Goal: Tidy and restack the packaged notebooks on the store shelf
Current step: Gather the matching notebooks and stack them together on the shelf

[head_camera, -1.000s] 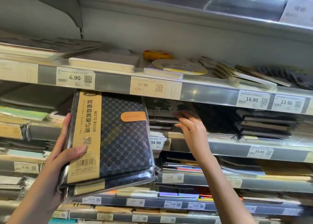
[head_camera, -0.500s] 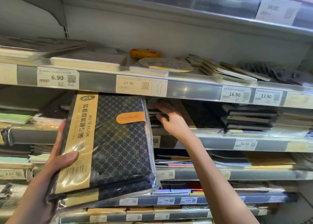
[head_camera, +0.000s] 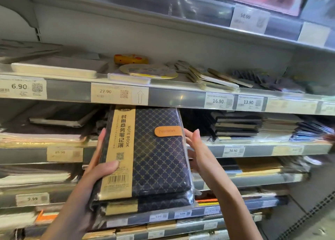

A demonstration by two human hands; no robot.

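Observation:
A small stack of packaged notebooks in clear plastic is held up in front of the shelves; the top one is navy with a gold lattice, a tan paper band and an orange clasp tab. My left hand grips the stack's left edge, thumb across the tan band. My right hand lies along the stack's right edge with straight fingers touching the plastic. The stack's top edge is level with the second shelf, under the price rail.
Dark notebooks are piled on the second shelf at the right. The shelf above carries white boxes, a round yellow item and spiral pads. Lower shelves hold more packaged stationery. A perforated floor panel shows at the lower right.
My right hand has come back out of the second shelf and now rests against the stack's right edge. The stack has moved right and up toward that shelf.

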